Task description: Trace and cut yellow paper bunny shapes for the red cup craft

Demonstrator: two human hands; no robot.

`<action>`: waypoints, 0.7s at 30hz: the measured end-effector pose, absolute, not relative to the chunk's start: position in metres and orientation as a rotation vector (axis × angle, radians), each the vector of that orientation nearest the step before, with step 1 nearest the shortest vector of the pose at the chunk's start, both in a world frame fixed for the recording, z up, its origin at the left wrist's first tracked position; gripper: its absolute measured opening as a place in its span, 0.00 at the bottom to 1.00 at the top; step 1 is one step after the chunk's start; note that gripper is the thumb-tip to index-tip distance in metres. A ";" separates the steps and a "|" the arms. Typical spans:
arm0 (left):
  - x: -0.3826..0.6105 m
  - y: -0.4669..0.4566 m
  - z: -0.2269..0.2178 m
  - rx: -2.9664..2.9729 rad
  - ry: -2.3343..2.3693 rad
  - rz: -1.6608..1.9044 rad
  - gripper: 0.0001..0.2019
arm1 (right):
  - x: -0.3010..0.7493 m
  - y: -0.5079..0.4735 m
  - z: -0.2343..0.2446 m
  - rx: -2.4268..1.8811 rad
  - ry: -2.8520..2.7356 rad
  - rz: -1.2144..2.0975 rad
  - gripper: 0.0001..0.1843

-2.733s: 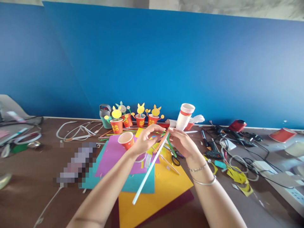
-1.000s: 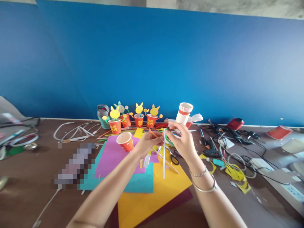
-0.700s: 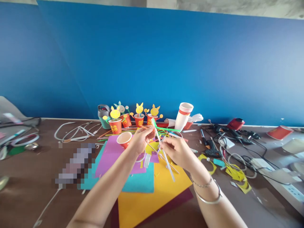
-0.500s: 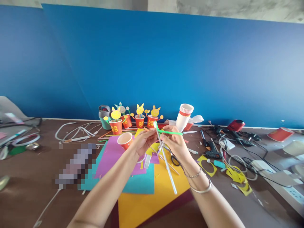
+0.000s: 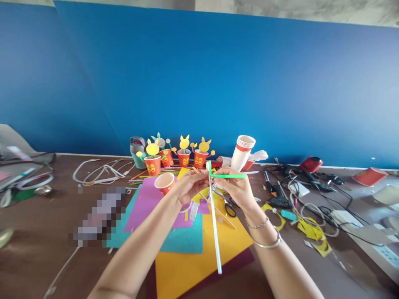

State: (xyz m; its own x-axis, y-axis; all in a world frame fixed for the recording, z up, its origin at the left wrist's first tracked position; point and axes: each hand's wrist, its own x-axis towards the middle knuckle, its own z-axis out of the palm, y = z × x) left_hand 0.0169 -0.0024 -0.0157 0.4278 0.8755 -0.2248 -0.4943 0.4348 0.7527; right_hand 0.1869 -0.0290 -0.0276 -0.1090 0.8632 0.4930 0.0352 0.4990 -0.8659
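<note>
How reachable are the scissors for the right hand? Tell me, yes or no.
Likely yes: the scissors show just below the right hand, near end uncovered, though that hand is busy at the straws.

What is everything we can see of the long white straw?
The long white straw is thin and straight, apparently plastic. The left hand appears to pinch it near its top, beside the bent green straw; the right hand is close by, contact unclear. Its lower end slants toward the viewer, unsupported.
</note>
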 end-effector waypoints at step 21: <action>0.012 -0.005 -0.017 1.309 0.841 0.844 0.10 | 0.203 -0.029 -0.021 -1.017 -1.819 0.879 0.11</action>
State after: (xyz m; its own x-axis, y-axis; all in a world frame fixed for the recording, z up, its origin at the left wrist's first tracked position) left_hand 0.0117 -0.0050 -0.0169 0.4574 0.8882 -0.0433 -0.0468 0.0727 0.9963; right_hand 0.2028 -0.0290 -0.0207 -0.3064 0.8916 0.3333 0.2930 0.4215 -0.8582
